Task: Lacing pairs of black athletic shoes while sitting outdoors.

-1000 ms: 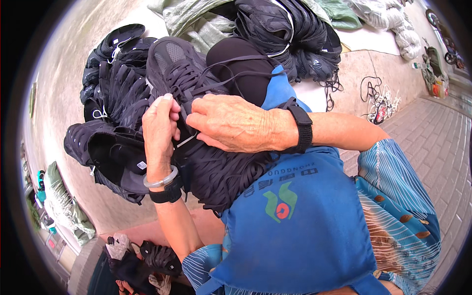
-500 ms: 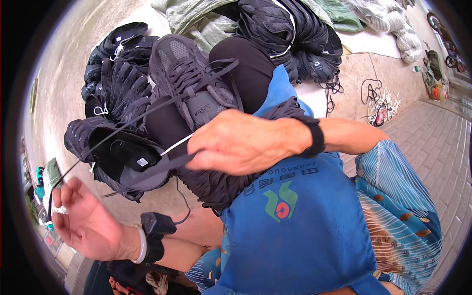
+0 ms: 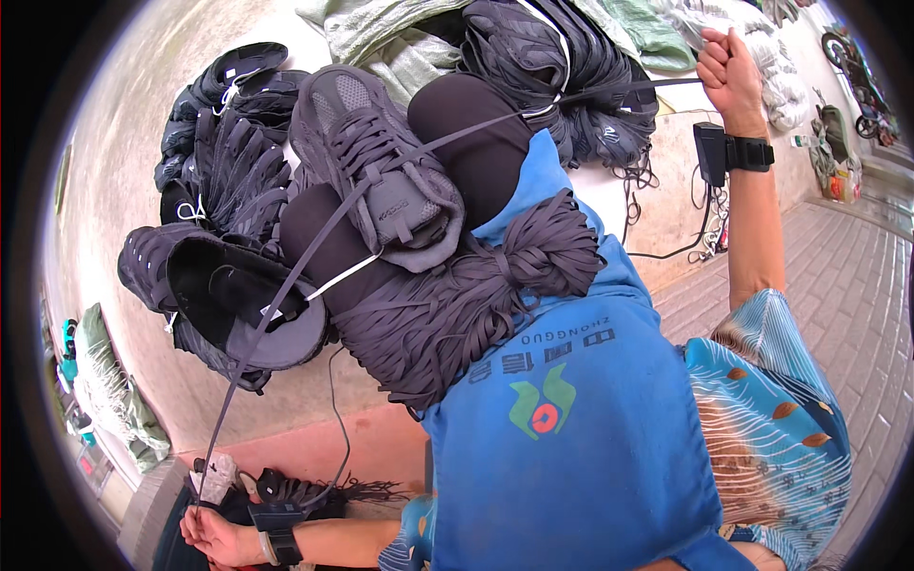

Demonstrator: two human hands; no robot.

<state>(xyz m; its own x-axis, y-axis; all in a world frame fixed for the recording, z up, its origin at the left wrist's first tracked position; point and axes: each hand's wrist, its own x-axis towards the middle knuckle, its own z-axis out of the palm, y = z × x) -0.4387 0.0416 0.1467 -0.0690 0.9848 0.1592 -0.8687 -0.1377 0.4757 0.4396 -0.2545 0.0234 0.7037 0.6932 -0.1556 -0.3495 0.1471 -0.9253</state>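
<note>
A dark grey sneaker (image 3: 416,213) rests across my knees, its toe pointing away, with laces threaded through its upper holes. One long flat grey shoelace (image 3: 286,281) runs through the shoe and is drawn taut to both sides. My right hand (image 3: 731,78), arm stretched out to the far right, is closed around one end. Low at the left, my left hand (image 3: 217,538) pinches the other end. A thick hank of grey shoelaces (image 3: 428,338) lies on my lap over the blue apron (image 3: 571,457), beside the sneaker's heel.
Bundles of dark shoes (image 3: 228,157) tied with white string stand at the left, one black shoe (image 3: 248,295) opening toward me. Another tied bundle (image 3: 519,52) lies at the back. Green woven sacks (image 3: 400,57) are behind. Loose cords (image 3: 709,233) lie on the ground at the right.
My right hand has swung from over my lap out to the far right, pulling the shoelace taut. My left hand has dropped lower and closed on its end. The shoelace hank is uncovered.
</note>
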